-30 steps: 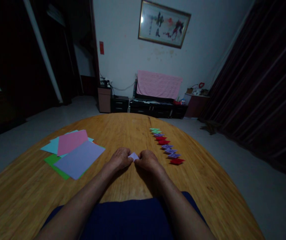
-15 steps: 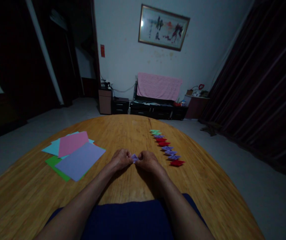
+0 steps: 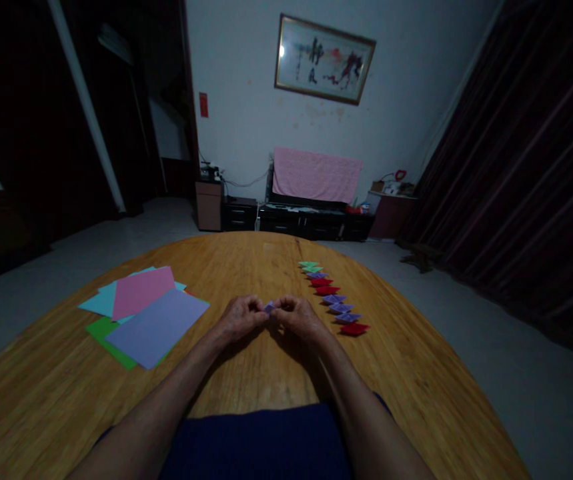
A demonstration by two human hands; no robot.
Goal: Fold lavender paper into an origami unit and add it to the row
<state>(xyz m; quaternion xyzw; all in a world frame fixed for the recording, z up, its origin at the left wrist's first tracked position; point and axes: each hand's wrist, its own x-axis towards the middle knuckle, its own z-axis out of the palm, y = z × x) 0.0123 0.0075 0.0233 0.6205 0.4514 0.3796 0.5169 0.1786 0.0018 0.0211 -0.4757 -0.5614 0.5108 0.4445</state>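
Between my hands, over the middle of the table, is a small folded purple paper boat [image 3: 269, 307], with only its peak showing. My left hand [image 3: 243, 316] pinches its left end between thumb and fingers. Its right end is pinched by my right hand [image 3: 296, 316]. Most of the folded paper is hidden behind the fingertips. To the right runs a slanting row of finished paper boats in green, purple and red; a red paper boat [image 3: 354, 329] lies nearest to me and a purple paper boat [image 3: 347, 319] just beyond it.
On the left of the round wooden table [image 3: 246, 267] lies a loose pile of coloured sheets, with a purple sheet [image 3: 159, 327] on top and a pink sheet [image 3: 142, 291] behind it. Across the room stands a low black cabinet [image 3: 299, 223] under a pink cloth [image 3: 316, 175].
Both hands have drawn closer together round the purple paper, and less of it shows. The right fingers have bent up more. The camera view has shifted slightly.
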